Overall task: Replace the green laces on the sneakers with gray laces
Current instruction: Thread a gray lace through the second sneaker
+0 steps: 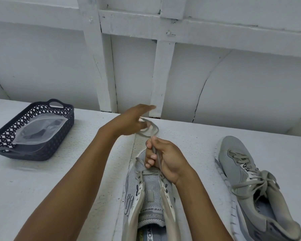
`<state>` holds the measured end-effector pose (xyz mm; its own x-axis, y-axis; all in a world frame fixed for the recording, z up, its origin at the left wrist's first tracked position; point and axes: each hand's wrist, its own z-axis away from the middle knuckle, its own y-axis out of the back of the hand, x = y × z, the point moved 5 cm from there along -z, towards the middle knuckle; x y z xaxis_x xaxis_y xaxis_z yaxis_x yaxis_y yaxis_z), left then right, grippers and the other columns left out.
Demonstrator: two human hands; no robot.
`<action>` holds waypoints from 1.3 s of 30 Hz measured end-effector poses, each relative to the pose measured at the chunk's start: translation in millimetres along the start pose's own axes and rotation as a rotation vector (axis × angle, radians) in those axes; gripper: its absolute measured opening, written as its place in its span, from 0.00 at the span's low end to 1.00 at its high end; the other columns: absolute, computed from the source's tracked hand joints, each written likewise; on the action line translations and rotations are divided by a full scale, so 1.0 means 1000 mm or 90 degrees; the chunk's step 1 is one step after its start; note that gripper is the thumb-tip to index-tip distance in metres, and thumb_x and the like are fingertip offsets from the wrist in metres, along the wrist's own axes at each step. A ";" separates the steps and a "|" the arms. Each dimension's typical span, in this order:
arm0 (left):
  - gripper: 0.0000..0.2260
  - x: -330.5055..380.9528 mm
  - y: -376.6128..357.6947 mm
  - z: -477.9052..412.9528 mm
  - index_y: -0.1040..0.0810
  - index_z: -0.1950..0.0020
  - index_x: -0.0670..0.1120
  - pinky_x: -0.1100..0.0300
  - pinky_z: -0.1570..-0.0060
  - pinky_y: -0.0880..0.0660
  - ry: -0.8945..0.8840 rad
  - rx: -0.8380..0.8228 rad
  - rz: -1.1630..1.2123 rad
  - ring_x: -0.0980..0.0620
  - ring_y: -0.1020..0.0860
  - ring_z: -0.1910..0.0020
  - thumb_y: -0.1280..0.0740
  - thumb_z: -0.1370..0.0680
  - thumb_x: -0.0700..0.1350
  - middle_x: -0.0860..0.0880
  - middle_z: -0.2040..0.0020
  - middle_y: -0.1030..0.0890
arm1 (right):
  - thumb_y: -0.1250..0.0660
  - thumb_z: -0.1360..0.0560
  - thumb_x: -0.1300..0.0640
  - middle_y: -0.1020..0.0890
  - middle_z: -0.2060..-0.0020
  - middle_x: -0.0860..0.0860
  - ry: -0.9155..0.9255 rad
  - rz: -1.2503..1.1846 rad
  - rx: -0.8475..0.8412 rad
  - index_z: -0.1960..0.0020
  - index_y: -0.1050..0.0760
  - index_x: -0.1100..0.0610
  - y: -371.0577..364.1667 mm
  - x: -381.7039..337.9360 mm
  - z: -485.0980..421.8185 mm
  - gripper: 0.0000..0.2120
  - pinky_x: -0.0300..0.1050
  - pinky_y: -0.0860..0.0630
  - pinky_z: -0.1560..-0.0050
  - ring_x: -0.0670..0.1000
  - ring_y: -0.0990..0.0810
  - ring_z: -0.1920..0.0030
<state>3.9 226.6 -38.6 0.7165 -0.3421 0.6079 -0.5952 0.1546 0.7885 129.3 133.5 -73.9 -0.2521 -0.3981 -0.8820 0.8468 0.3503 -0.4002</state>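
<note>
Centre sneaker, gray mesh with white sole (146, 188): lies on the white textured table (42, 180) at bottom centre. Long axis runs near-to-far, toe pointing away from the person, tongue up and opening toward the camera. Only the lowest eyelets carry lace; the upper eyelets are bare.

Gray flat lace (151, 130): one strand rises from the toe area and ends in a loose loop on the table just beyond the toe.

Right hand (163, 157): above the toe box, forearm coming in from the lower right. Fingers curled in a fist round the lace strand, thumb on top, gripping it.

Left hand (134, 120): forearm crosses diagonally from lower left, hand over the loop, index finger stretched forward. Motion-blurred; cannot tell whether it holds the lace.

Second gray sneaker (250, 180): well to the right, fully laced and tied, tilted on its side, toe away.

Dark lattice plastic basket (63, 117): far left, holding a clear plastic pouch (40, 129).
</note>
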 end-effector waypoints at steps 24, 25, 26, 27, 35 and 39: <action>0.06 0.009 0.007 0.015 0.13 0.51 0.44 0.55 0.53 0.27 -0.172 0.256 -0.075 0.47 0.23 0.50 0.27 0.25 0.37 0.49 0.53 0.17 | 0.47 0.15 0.55 0.24 0.72 0.56 -0.007 -0.015 0.016 0.54 0.28 0.62 0.001 -0.002 0.002 0.15 0.47 0.22 0.64 0.53 0.24 0.70; 0.06 0.009 0.007 0.015 0.13 0.51 0.45 0.53 0.54 0.26 -0.170 0.270 -0.082 0.46 0.23 0.51 0.28 0.26 0.37 0.48 0.53 0.17 | 0.47 0.15 0.56 0.23 0.71 0.56 -0.003 -0.011 0.016 0.54 0.28 0.62 0.001 -0.002 0.002 0.15 0.47 0.21 0.63 0.54 0.23 0.69; 0.06 0.008 0.006 0.015 0.13 0.52 0.45 0.51 0.55 0.25 -0.169 0.281 -0.089 0.45 0.22 0.52 0.28 0.26 0.38 0.48 0.54 0.17 | 0.47 0.15 0.56 0.22 0.70 0.57 0.000 -0.006 0.016 0.53 0.28 0.63 0.002 -0.002 0.002 0.15 0.48 0.20 0.62 0.54 0.22 0.69; 0.07 0.008 0.006 0.016 0.13 0.52 0.45 0.49 0.56 0.24 -0.166 0.290 -0.096 0.45 0.22 0.53 0.30 0.26 0.39 0.49 0.55 0.17 | 0.48 0.15 0.56 0.21 0.70 0.57 0.001 0.000 0.014 0.53 0.27 0.63 0.002 -0.002 0.002 0.15 0.48 0.20 0.62 0.54 0.21 0.68; 0.07 0.002 0.002 0.015 0.13 0.54 0.46 0.45 0.56 0.23 -0.121 0.299 -0.077 0.46 0.23 0.54 0.30 0.26 0.38 0.50 0.56 0.19 | 0.49 0.14 0.56 0.18 0.66 0.59 0.001 0.032 0.008 0.51 0.28 0.63 0.000 -0.003 0.004 0.16 0.47 0.19 0.61 0.56 0.17 0.64; 0.06 0.002 0.003 0.014 0.15 0.47 0.49 0.57 0.50 0.26 -0.074 0.175 0.003 0.54 0.25 0.49 0.30 0.21 0.42 0.52 0.48 0.23 | 0.46 0.15 0.57 0.16 0.63 0.60 -0.005 0.015 0.010 0.51 0.26 0.65 -0.002 -0.004 0.005 0.15 0.49 0.17 0.56 0.57 0.15 0.62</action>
<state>-1.3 213.5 -36.7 0.6759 -0.4485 0.5848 -0.6864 -0.0941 0.7211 130.9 130.5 -68.8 -0.2279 -0.3968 -0.8892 0.8601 0.3460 -0.3749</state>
